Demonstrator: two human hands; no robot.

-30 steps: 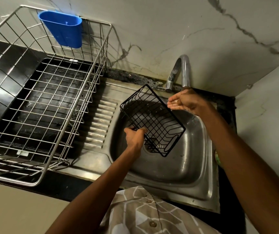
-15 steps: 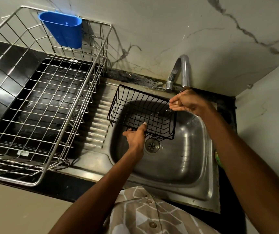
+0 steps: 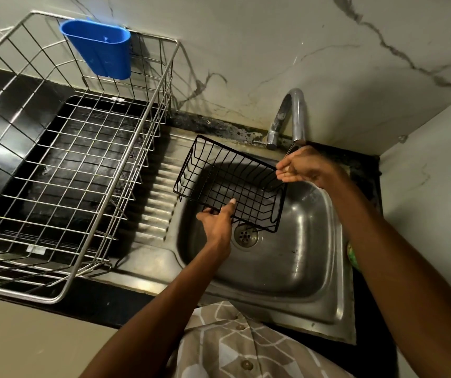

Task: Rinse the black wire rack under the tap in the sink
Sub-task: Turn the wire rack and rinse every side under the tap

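Observation:
The black wire rack [image 3: 235,184] hangs nearly level over the steel sink [image 3: 287,268], open side up, above the drain [image 3: 245,236]. My left hand [image 3: 217,222] grips its near rim from below, thumb lying on the wires. My right hand [image 3: 306,167] is just under the spout of the curved chrome tap [image 3: 296,113] and pinches the rack's far right corner with its fingertips. I cannot tell whether water is running.
A large silver wire dish drainer [image 3: 120,170] stands on the black counter to the left, with a blue plastic holder [image 3: 99,47] hooked on its back rim. The ribbed draining board [image 3: 159,197] lies between drainer and basin. Marble walls close in behind and to the right.
The rack has swung from a steep tilt to nearly level and shifted left, its far corner coming into my right hand. Both hands have stayed almost in place.

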